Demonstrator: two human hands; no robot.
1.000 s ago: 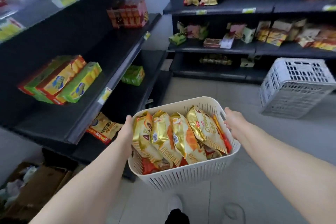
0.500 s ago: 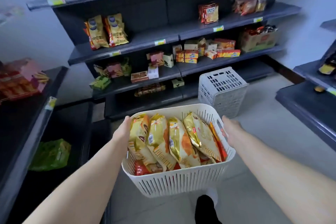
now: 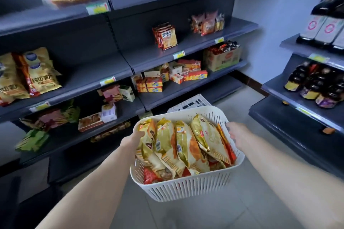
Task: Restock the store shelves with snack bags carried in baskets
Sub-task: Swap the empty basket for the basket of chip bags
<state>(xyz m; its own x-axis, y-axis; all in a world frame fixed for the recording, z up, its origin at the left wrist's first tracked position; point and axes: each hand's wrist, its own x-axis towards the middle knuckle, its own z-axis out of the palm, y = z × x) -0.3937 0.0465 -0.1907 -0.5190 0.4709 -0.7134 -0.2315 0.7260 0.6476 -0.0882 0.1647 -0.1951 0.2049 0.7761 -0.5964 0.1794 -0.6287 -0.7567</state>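
I carry a white slotted basket (image 3: pixel 188 188) in front of me, above the tiled floor. It is packed with several gold and orange snack bags (image 3: pixel 183 145) standing on edge. My left hand (image 3: pixel 133 140) grips the basket's left rim, its fingers hidden behind the wall. My right hand (image 3: pixel 239 134) grips the right rim, fingers curled over the edge. Dark grey shelves (image 3: pixel 104 72) with snack packs stand straight ahead and to the left.
A second white basket (image 3: pixel 188 103) lies on the floor just behind the one I hold. To the right stands another shelf unit (image 3: pixel 297 122) with dark bottles (image 3: pixel 314 87). A cardboard box of sweets (image 3: pixel 222 57) sits on a mid shelf.
My view has swung to the right, away from the left aisle shelf and toward the back shelves. The shelves are nearer now. Both hands keep their hold on the basket.
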